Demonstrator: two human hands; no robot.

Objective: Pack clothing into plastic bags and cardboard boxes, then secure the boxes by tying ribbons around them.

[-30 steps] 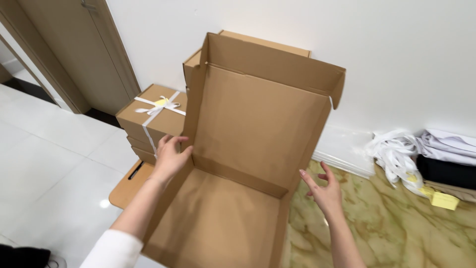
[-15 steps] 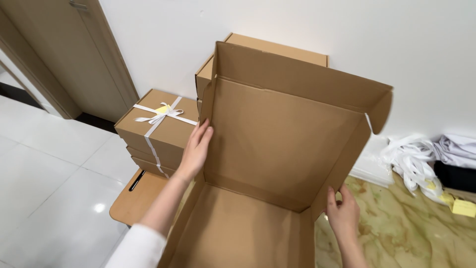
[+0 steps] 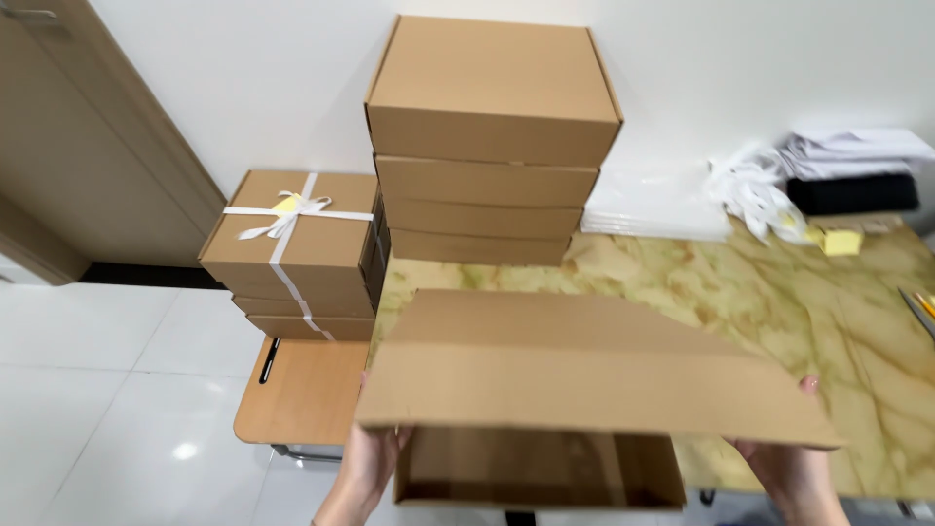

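Gripping open cardboard box (image 3: 584, 390) by both sides: left hand (image 3: 368, 466), right hand (image 3: 791, 469) | stacked boxes (image 3: 492, 146) stood behind on tabletop (image 3: 779, 292) | ribboned stack (image 3: 297, 244) left

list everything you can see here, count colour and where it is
open cardboard box: one, brown, nearest the camera at the table's front edge, lid folded forward
closed boxes: a stack of about four, brown, on the table by the wall
ribboned boxes: a stack of about three, brown with white ribbon, on the chair, left of the table
table: one, yellow-green marble pattern, right half
chair seat: one, wooden, lower left
white bags: a pile, far right by the wall
folded cloth: white over black, far right
left hand: one, on the open box's left side
right hand: one, on its right side
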